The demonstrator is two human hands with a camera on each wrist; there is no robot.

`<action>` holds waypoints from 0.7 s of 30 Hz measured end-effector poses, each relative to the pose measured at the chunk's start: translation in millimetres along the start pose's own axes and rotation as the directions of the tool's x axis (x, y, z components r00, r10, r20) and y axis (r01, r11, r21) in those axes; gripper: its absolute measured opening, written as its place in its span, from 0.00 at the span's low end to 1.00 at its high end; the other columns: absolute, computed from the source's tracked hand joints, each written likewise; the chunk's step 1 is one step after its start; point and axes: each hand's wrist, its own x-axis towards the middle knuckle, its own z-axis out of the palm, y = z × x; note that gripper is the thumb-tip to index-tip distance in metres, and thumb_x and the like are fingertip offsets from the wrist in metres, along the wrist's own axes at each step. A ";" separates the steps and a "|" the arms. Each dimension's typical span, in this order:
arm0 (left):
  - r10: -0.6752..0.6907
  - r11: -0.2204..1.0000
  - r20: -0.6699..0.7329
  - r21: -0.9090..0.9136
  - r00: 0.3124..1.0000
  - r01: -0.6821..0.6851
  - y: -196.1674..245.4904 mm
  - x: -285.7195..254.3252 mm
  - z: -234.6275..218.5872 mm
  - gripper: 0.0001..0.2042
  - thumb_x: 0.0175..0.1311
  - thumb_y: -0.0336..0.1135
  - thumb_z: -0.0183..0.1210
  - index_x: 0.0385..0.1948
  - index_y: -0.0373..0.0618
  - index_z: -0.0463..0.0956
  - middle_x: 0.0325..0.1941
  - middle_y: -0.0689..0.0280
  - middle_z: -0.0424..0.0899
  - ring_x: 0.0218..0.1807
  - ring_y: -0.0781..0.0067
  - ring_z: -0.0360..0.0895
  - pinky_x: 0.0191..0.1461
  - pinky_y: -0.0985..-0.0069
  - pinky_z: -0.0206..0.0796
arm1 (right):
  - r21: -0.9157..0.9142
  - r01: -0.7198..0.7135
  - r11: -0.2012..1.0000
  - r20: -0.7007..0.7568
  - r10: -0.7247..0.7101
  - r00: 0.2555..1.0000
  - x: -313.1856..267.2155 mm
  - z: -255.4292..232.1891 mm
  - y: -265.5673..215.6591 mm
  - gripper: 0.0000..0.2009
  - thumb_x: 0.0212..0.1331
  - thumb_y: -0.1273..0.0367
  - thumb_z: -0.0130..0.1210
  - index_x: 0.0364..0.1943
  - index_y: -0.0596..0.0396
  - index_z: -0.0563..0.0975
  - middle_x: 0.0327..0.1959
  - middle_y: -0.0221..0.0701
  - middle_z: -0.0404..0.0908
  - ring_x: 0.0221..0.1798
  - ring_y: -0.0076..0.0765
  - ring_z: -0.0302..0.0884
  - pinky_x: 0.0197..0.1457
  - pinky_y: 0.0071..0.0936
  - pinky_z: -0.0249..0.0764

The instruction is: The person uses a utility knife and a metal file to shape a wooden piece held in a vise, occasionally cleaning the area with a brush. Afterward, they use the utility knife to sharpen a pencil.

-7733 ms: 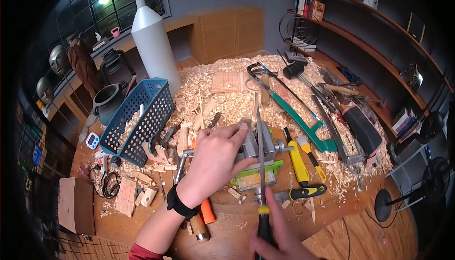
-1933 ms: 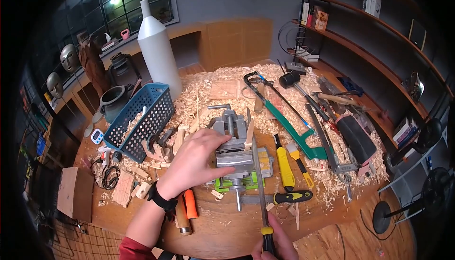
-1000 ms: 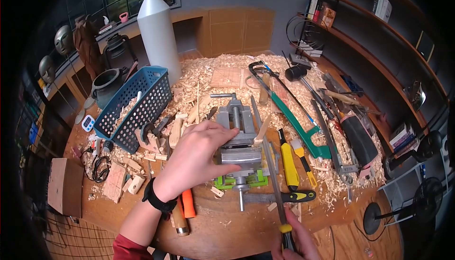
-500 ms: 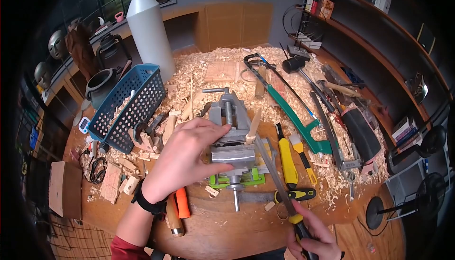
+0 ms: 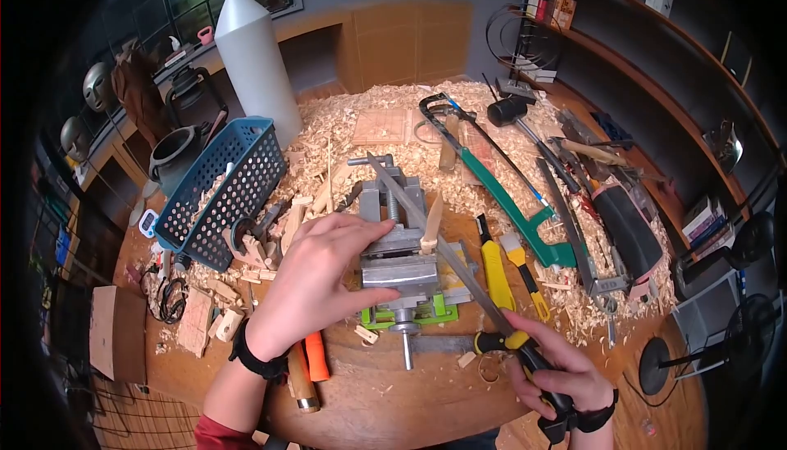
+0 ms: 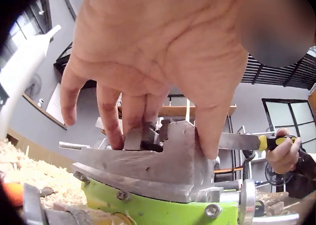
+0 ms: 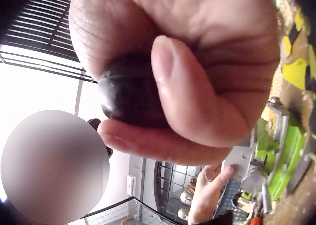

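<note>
My left hand (image 5: 316, 274) spans the grey bench vise (image 5: 400, 274), thumb on its front face and fingers over the other side; the left wrist view shows thumb and fingers on the metal (image 6: 168, 161). A small pointed piece of wood (image 5: 433, 220) stands up from the vise's right side, its lower end down at the jaws. My right hand (image 5: 566, 368) grips the black-and-yellow handle of a long metal file (image 5: 471, 286). The file's blade runs diagonally up and left across the vise, overlapping the wood's base. In the right wrist view, fingers wrap the dark handle end (image 7: 131, 91).
Wood shavings (image 5: 328, 134) cover the table's back. A blue basket (image 5: 217, 196) stands left; a green-framed hacksaw (image 5: 512, 204), yellow utility knife (image 5: 495, 274) and brush (image 5: 525, 274) lie right. A black-and-yellow-handled tool (image 5: 489, 342) lies beyond the right hand. Orange and wooden handles (image 5: 316, 356) lie near the left wrist.
The right hand has moved right and slightly up, swinging the file from alongside the vise to a diagonal across it. The left hand stays on the vise.
</note>
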 end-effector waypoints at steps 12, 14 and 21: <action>0.046 0.999 -0.005 -0.009 0.999 -0.046 -3.4 1.6 -5.3 0.33 0.43 0.40 0.78 0.54 0.34 0.81 0.49 0.54 0.87 0.58 0.55 0.79 0.66 0.62 0.68 | -0.022 -0.063 0.998 0.045 0.064 0.997 6.2 -10.8 -18.0 0.38 0.67 0.81 0.47 0.81 0.53 0.47 0.31 0.36 0.74 0.19 0.21 0.67 0.23 0.20 0.63; 0.018 1.000 -0.001 -0.015 1.000 -0.018 -7.4 0.2 -8.0 0.33 0.43 0.40 0.79 0.54 0.35 0.82 0.49 0.55 0.87 0.59 0.54 0.79 0.66 0.62 0.68 | -0.058 -0.043 0.997 0.071 0.047 0.996 -6.1 -13.0 -14.6 0.38 0.67 0.81 0.47 0.81 0.53 0.48 0.32 0.36 0.74 0.19 0.21 0.67 0.23 0.19 0.63; 0.046 0.995 -0.013 0.087 0.999 -0.045 -8.3 -2.2 -7.4 0.33 0.38 0.45 0.80 0.51 0.42 0.84 0.52 0.59 0.83 0.57 0.55 0.78 0.63 0.62 0.68 | -0.078 -0.002 0.997 0.132 0.012 0.991 1.8 -20.2 -17.6 0.38 0.67 0.81 0.48 0.81 0.53 0.49 0.35 0.35 0.74 0.20 0.20 0.68 0.25 0.19 0.64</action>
